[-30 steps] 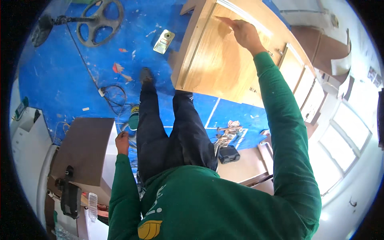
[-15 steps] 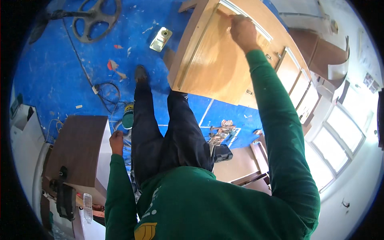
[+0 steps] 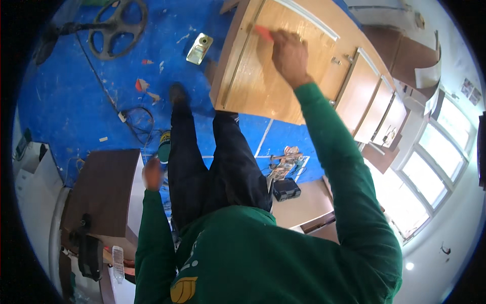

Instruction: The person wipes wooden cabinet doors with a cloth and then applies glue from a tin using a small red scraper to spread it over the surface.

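Observation:
My right hand (image 3: pixel 290 57) is closed on a flat orange-red spreader (image 3: pixel 264 33), its edge against the light-wood panel (image 3: pixel 271 71). That panel has a glossy, wet-looking, streaky face and lies across the top of a wooden cabinet (image 3: pixel 234 55). A pale strip (image 3: pixel 309 20) runs along the panel's far right side. Down by my left leg hangs my left hand (image 3: pixel 153 174), blurred, its fingers not clear. Close to it stands a can with a green end (image 3: pixel 164 147).
On the blue floor (image 3: pixel 167 38) lie a gold-coloured tin (image 3: pixel 199 49), a coiled cable (image 3: pixel 137 120) and scraps. A wheeled stool base (image 3: pixel 117 28) is at the upper left, and a brown cabinet (image 3: pixel 101 190) on my left. Tools (image 3: pixel 287 162) and a black case (image 3: pixel 286 189) lie right of my legs.
My right hand has moved left and slightly nearer over the panel, and the spreader now shows plainly. My left hand has shifted a little to the right and is blurred.

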Demonstrator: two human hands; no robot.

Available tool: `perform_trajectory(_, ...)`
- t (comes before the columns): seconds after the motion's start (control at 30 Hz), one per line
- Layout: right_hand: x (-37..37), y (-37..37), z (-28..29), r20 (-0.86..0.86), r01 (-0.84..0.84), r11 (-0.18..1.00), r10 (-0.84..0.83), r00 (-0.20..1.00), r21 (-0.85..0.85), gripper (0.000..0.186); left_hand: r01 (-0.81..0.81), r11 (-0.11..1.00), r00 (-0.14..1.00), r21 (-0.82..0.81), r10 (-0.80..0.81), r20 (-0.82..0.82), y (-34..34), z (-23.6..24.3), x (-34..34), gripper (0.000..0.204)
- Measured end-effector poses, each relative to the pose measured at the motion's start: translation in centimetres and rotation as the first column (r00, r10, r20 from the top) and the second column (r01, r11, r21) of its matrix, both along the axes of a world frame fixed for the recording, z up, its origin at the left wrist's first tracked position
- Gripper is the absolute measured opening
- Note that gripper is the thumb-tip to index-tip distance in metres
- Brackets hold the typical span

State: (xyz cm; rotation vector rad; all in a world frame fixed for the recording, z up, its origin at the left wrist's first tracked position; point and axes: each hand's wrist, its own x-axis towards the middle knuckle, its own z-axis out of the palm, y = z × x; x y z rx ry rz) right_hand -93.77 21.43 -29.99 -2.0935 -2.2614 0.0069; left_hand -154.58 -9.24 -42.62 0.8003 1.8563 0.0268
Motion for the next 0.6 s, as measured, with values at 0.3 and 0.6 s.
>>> perform_trajectory(0.3,-6.0,-15.0,0.5,-0.004,-0.105,0.977,0.106,0.994,-0.186,0.034,-0.133,0.989,0.988,-0.063,0.137,0.067,-2.6,-0.7,-0.5,0.033)
perform_trajectory(0.6,-5.3,-19.6,4.7,-0.299,-0.009,0.957,-0.082,0.951,-0.289,0.027,0.073,0.995,0.996,-0.063,-0.076,-0.04,0.2,-0.8,-0.3,0.033)
